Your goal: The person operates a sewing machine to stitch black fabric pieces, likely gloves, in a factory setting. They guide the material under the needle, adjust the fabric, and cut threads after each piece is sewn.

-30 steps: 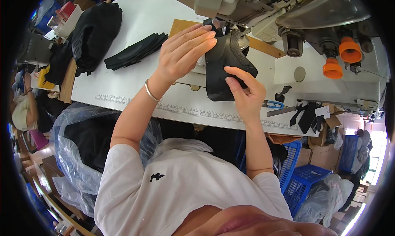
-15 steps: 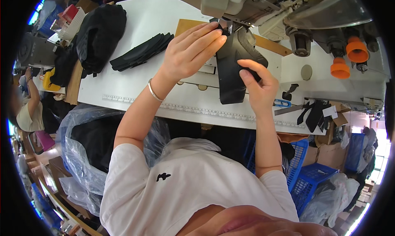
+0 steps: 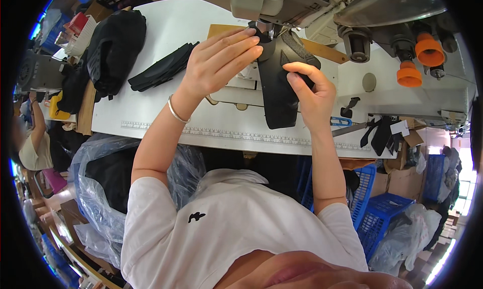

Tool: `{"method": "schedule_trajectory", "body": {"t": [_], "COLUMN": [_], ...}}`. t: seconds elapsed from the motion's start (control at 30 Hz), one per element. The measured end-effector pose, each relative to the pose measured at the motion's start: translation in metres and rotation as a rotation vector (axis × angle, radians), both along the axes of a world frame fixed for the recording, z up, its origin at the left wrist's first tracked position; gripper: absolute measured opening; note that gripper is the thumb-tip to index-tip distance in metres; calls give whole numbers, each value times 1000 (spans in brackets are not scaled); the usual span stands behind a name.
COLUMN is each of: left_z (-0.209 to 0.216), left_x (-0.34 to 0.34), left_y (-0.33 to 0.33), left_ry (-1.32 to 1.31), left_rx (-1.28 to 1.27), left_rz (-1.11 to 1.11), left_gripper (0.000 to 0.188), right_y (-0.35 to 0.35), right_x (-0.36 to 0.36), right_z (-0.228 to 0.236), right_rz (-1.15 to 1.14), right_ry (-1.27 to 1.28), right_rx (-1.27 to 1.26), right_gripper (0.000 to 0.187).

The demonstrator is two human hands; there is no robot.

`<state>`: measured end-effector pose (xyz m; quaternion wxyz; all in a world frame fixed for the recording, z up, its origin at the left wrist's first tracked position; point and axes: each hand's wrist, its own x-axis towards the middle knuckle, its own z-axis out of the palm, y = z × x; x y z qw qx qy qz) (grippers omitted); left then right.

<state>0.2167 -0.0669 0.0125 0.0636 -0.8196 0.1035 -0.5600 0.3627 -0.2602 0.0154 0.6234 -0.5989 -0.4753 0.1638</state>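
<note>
A black, smooth sheet-like piece with a curved, textured upper part lies under the sewing machine head. My left hand reaches over its upper left edge, with long straight fingers close together and tips on a black strip beside the needle area. The left thumb is hidden below. My right hand pinches the right edge of the piece between thumb and forefinger. Left of my left hand lies a stack of black cut pieces.
A black bag-like item stands at the table's far left. Along the front edge runs a ruler. A blue-handled cutter and black scraps lie at right. Orange-tipped fittings hang above. Another person sits far left.
The whole view has shifted slightly, so most things appear farther left. Both hands keep their places on the black piece, whose lower end has swung slightly right relative to its top.
</note>
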Motion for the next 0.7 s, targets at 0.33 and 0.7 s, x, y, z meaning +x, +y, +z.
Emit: {"method": "schedule_trajectory", "body": {"t": [0.33,0.7], "left_z": [9,18], "left_x": [3,0], "left_y": [6,15], "left_ry": [56,140], "left_rx": [47,-12], "left_rz": [44,-3], "left_gripper": [25,27], "right_y": [12,2], "right_x": [12,-32], "right_z": [-2,-8], "right_rz": [3,-373], "right_ry": [-8,-662], "right_rx": [56,-25], "right_gripper": [15,70]}}
